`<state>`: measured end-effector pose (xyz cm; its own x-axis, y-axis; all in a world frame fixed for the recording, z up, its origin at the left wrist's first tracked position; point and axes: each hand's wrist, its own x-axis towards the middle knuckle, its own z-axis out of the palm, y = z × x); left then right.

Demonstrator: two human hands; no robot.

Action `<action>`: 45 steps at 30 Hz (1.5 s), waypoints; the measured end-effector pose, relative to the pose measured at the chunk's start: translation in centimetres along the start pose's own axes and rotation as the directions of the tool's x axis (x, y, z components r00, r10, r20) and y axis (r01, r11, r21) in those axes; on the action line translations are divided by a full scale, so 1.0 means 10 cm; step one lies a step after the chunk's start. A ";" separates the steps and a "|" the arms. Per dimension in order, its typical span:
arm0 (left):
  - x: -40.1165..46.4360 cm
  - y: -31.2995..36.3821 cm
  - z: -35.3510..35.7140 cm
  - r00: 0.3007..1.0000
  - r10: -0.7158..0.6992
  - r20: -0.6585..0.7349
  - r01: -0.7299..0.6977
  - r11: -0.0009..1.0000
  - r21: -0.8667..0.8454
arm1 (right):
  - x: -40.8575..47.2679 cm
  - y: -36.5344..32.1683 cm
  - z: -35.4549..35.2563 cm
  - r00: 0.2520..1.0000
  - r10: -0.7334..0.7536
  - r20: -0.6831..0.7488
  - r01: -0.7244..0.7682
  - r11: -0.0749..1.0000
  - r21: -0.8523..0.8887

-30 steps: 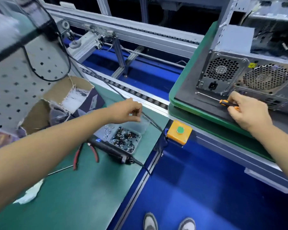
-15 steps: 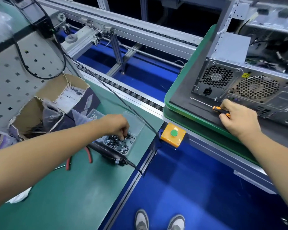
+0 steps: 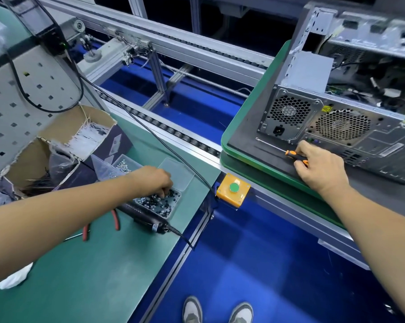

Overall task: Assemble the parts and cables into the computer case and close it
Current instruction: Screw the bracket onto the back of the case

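The left hand [image 3: 153, 180], which a second ago hovers pinched above the clear tray [image 3: 173, 180] left of center, is now down in it, fingertips curled among the dark screws [image 3: 160, 202]; half a second ago it is already there and now digs a little farther toward the tray's near side. The right hand [image 3: 320, 167] at center right tightens slightly around the orange screwdriver [image 3: 292, 154] and hardly shifts.

Orange-and-black screwdriver [image 3: 294, 155], green tray [image 3: 248, 108]
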<state>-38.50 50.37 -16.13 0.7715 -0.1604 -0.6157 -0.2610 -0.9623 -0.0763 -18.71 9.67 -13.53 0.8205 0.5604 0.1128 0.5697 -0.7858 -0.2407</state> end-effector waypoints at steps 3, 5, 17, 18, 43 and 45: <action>-0.06 -0.01 0.01 0.995 0.095 -0.014 -0.093 0.991 0.098 | 0.00 0.00 -0.01 1.000 0.001 0.006 -0.001 1.000 0.003; -0.09 -0.02 -0.01 0.994 0.107 -0.012 -0.105 0.990 0.096 | 0.00 -0.01 -0.01 1.000 -0.001 0.005 0.001 1.000 0.011; -0.04 0.01 -0.14 0.997 -0.060 0.037 0.063 0.994 -0.084 | 0.00 0.02 0.02 1.000 -0.007 -0.001 0.007 1.000 0.025; -0.04 0.00 -0.15 0.997 -0.062 0.042 0.066 0.992 -0.103 | 0.00 0.02 0.02 1.000 -0.006 -0.002 0.006 1.000 0.025; 1.13 1.28 -1.44 0.719 -0.623 -0.309 -0.541 -0.223 -0.811 | 0.01 0.07 0.00 0.999 0.026 0.040 -0.031 0.988 0.149; 1.13 1.28 -1.43 0.756 -0.578 -0.305 -0.537 -0.283 -0.795 | 0.00 0.08 0.00 0.999 0.020 0.041 -0.026 0.987 0.156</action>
<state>-24.79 33.09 -12.82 0.9117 0.3683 -0.1822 0.1208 0.1835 0.9756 -18.22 9.06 -13.67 0.8292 0.5548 0.0685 0.5339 -0.7497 -0.3910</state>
